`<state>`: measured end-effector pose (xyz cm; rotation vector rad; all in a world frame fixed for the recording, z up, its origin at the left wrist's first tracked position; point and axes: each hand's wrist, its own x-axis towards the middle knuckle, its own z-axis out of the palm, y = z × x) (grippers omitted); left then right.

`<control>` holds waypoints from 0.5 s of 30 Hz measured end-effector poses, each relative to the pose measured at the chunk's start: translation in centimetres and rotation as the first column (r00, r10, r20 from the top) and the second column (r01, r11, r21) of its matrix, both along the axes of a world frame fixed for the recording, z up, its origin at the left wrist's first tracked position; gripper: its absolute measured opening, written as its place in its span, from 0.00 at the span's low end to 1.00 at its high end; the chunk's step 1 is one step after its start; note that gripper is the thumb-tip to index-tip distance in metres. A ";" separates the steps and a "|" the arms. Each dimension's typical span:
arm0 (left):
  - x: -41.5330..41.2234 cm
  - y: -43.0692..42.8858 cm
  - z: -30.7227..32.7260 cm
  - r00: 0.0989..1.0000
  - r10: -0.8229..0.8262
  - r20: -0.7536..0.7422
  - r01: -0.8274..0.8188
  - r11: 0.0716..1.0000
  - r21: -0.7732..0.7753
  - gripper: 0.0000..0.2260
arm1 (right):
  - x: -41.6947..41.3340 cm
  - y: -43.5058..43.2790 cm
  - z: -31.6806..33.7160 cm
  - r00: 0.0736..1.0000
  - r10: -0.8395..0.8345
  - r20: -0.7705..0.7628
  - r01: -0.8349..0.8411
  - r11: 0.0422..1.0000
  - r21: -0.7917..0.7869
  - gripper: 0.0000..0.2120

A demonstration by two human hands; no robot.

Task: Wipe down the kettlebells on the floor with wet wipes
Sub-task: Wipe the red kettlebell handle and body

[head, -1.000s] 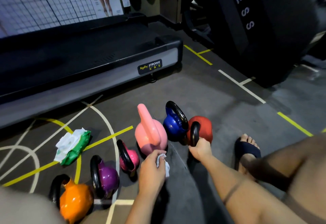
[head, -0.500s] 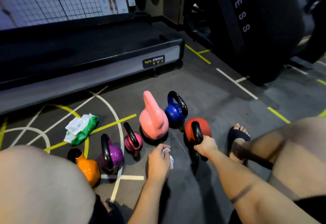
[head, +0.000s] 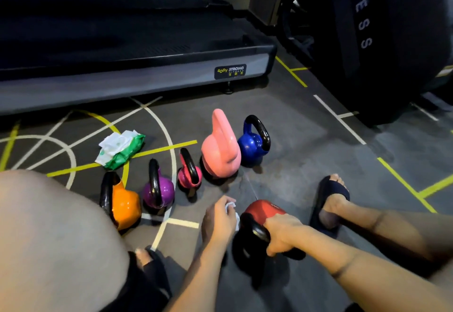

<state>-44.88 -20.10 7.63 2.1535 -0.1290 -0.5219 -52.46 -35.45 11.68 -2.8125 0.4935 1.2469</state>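
My right hand (head: 282, 234) grips the black handle of the red kettlebell (head: 263, 210), which is close in front of me. My left hand (head: 217, 221) holds a crumpled white wet wipe (head: 231, 206) right beside the red bell's left side. Further out on the floor stand a large pink kettlebell (head: 220, 152), a blue one (head: 253, 143), a small magenta one (head: 190, 174), a purple one (head: 158, 192) and an orange one (head: 123, 205).
A green pack of wet wipes (head: 120, 149) lies on the floor to the left. A treadmill deck (head: 137, 76) runs across the back, a big black tyre (head: 387, 41) stands at the right. My sandalled foot (head: 331, 196) is right of the red bell; my knee (head: 49, 238) fills the lower left.
My right hand has pulled the red kettlebell away from the blue one and toward me. My left hand with the wipe has come down beside it.
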 end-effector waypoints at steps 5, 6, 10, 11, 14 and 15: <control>1.3 0.1 -2.0 0.998 -0.019 -0.059 0.022 0.999 0.044 0.07 | 3.1 -3.7 1.6 0.991 -0.055 0.121 0.054 0.998 0.014 0.20; 1.6 -0.3 -2.3 0.995 -0.010 -0.103 0.011 1.000 0.016 0.06 | 3.7 -5.0 1.7 0.981 -0.109 0.159 0.104 0.994 0.035 0.18; 3.9 -3.2 -1.6 0.987 -0.016 -0.160 -0.016 0.980 -0.198 0.07 | 5.1 -9.6 0.9 0.884 -0.372 0.283 0.336 0.927 0.167 0.10; 4.7 -3.9 -1.3 0.990 -0.009 -0.138 -0.023 0.973 -0.228 0.06 | 5.2 -10.4 0.6 0.880 -0.380 0.285 0.341 0.923 0.179 0.11; 6.3 -5.8 -1.3 0.985 0.052 -0.163 -0.107 0.930 -0.351 0.06 | 5.1 -10.3 -0.1 0.913 -0.305 0.273 0.268 0.950 0.163 0.23; 6.5 -6.3 -1.7 0.976 0.094 -0.197 -0.163 0.913 -0.374 0.06 | 5.1 -9.5 -0.6 0.925 -0.248 0.287 0.212 0.966 0.150 0.28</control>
